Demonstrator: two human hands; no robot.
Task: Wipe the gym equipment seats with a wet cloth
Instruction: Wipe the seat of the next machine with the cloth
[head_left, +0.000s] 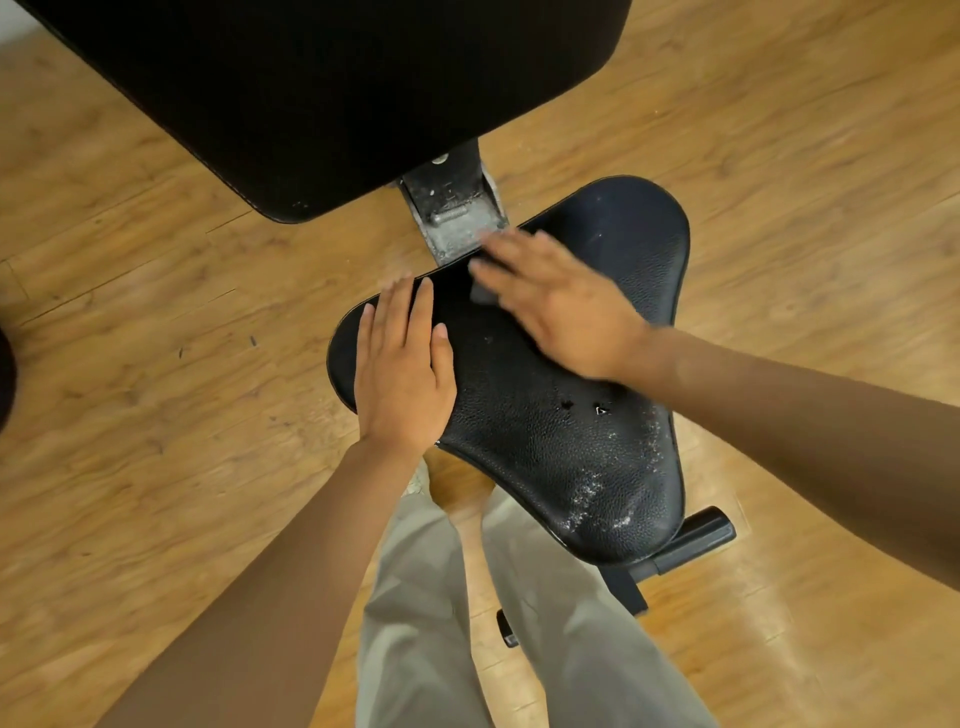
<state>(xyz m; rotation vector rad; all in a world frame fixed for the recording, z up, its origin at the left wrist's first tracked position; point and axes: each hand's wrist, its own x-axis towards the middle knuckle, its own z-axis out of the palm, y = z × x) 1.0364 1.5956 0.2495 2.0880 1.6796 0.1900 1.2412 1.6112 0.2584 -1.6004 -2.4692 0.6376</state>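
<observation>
A black textured bench seat (550, 447) fills the middle of the head view, worn and flecked white near its front end, with two small holes in its middle. My left hand (402, 374) lies flat on the seat's left edge, fingers together and pointing away from me. My right hand (561, 304) is blurred and lies flat over the seat's far edge. It presses a small grey cloth (480, 293), of which only a corner shows under the fingers.
The black backrest pad (332, 93) rises beyond the seat, joined by a dusty grey metal hinge bracket (452, 218). A black frame bar with an end cap (698, 538) sticks out under the seat's front. My legs in khaki trousers (431, 623) stand on the wooden floor (130, 322).
</observation>
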